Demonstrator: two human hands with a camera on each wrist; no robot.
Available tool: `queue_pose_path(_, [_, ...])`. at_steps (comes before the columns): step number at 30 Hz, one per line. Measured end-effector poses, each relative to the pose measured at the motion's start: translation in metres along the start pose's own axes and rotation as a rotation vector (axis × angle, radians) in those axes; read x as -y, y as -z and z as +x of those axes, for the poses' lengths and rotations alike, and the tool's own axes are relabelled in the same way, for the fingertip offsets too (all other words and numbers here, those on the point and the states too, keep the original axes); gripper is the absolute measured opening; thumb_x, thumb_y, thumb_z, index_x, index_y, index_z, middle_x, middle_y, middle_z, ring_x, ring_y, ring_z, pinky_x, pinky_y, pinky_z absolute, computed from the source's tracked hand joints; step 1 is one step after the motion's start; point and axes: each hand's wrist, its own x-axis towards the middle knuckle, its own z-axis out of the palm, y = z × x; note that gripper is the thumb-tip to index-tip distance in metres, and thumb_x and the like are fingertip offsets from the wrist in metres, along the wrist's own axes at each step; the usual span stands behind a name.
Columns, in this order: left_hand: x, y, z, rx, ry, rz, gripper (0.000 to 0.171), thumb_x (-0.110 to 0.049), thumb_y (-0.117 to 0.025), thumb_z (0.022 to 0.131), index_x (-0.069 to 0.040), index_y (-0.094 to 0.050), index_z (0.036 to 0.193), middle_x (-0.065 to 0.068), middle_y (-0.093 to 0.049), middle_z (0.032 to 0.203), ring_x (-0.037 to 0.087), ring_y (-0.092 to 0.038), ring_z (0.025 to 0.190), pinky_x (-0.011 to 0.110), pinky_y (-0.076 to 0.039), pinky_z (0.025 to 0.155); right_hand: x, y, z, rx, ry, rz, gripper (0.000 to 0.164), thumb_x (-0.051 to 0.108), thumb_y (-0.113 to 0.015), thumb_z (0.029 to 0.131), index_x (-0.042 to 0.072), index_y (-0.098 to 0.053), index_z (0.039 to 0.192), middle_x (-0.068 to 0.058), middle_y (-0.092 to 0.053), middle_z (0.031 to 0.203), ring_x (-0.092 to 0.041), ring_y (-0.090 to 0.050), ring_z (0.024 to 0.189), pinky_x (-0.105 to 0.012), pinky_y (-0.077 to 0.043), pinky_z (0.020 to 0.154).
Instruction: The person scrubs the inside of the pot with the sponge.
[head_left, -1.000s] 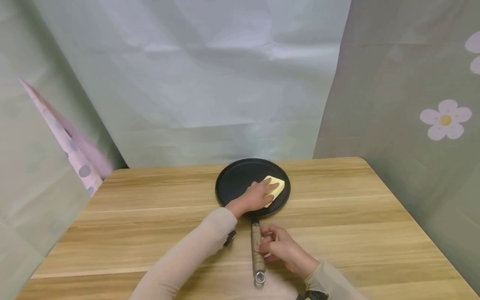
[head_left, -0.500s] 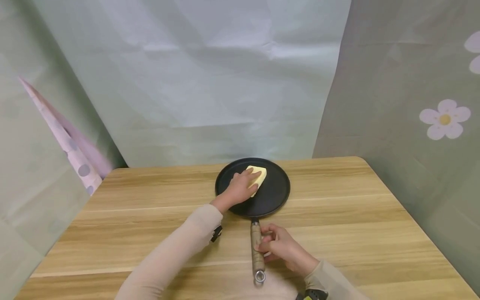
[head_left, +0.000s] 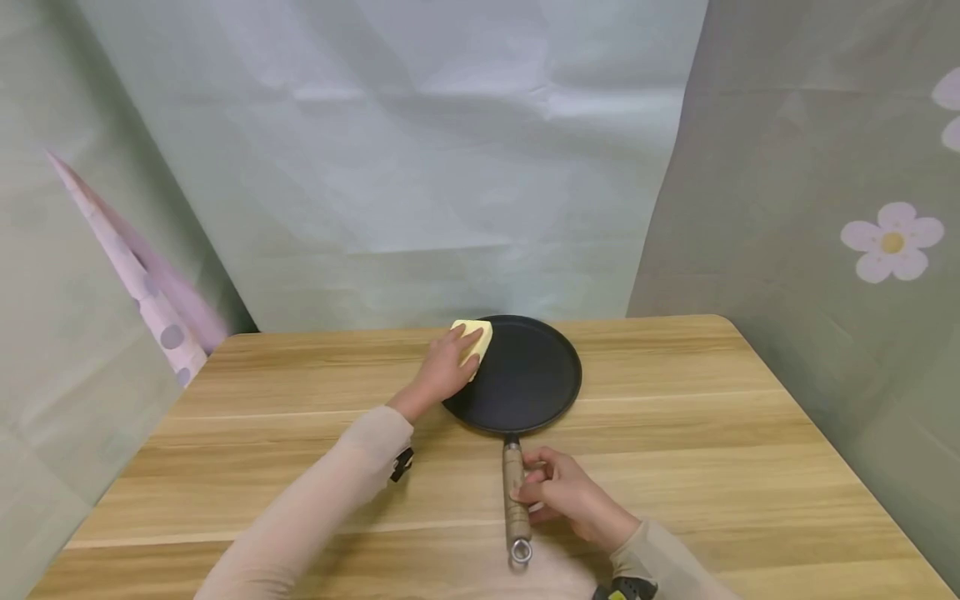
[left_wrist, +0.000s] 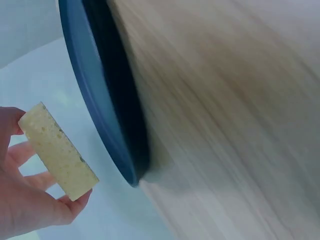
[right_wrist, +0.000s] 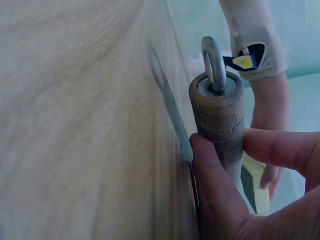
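Observation:
A round black flat pan [head_left: 525,375] lies on the wooden table, its wooden handle [head_left: 516,492] pointing toward me. My left hand [head_left: 442,367] holds a pale yellow sponge [head_left: 480,337] over the pan's left rim. In the left wrist view the sponge [left_wrist: 57,150] sits between thumb and fingers, with a gap between it and the pan's wall [left_wrist: 120,100]. My right hand [head_left: 570,496] pinches the handle; the right wrist view has thumb and finger on either side of the handle [right_wrist: 220,115], below its metal ring [right_wrist: 214,62].
The wood-grain table [head_left: 675,467] reaches back to a pale hanging cloth [head_left: 450,167], close behind the pan. More cloth hangs at both sides, with flowers [head_left: 892,242] printed on the right one. Each wrist wears a dark strapped device [head_left: 402,464].
My left hand has carried the sponge leftward and back across the pan, from its right side to the left rim. The right hand and the pan have stayed in place.

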Motion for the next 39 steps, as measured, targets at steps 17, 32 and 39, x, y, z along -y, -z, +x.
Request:
queue_pose_path(17, [0.04, 0.021, -0.018, -0.059, 0.187, 0.068, 0.051, -0.016, -0.053, 0.094, -0.004, -0.045, 0.143, 0.031, -0.033, 0.147, 0.058, -0.04, 0.117, 0.062, -0.035, 0.097, 0.0, 0.0, 0.0, -0.002, -0.003, -0.004, 0.054, -0.005, -0.066, 0.078, -0.011, -0.043, 0.127, -0.01, -0.052, 0.088, -0.02, -0.058, 0.075, -0.038, -0.056, 0.066])
queue_pose_path(32, [0.065, 0.029, -0.034, -0.002, 0.339, 0.125, 0.051, -0.02, -0.047, 0.097, -0.005, -0.041, 0.145, 0.03, -0.027, 0.15, 0.056, -0.034, 0.121, 0.065, -0.03, 0.097, 0.0, 0.001, 0.0, 0.004, -0.001, -0.002, 0.054, -0.004, -0.067, 0.079, -0.011, -0.043, 0.127, -0.009, -0.052, 0.088, -0.02, -0.058, 0.074, -0.038, -0.056, 0.066])
queue_pose_path(39, [0.071, 0.027, -0.042, 0.031, 0.394, 0.128, 0.052, -0.02, -0.045, 0.097, -0.004, -0.039, 0.146, 0.031, -0.024, 0.15, 0.057, -0.031, 0.123, 0.067, -0.027, 0.098, 0.0, 0.0, 0.0, 0.003, 0.001, -0.008, 0.054, -0.004, -0.067, 0.079, -0.012, -0.043, 0.127, -0.009, -0.052, 0.088, -0.02, -0.058, 0.075, -0.038, -0.056, 0.066])
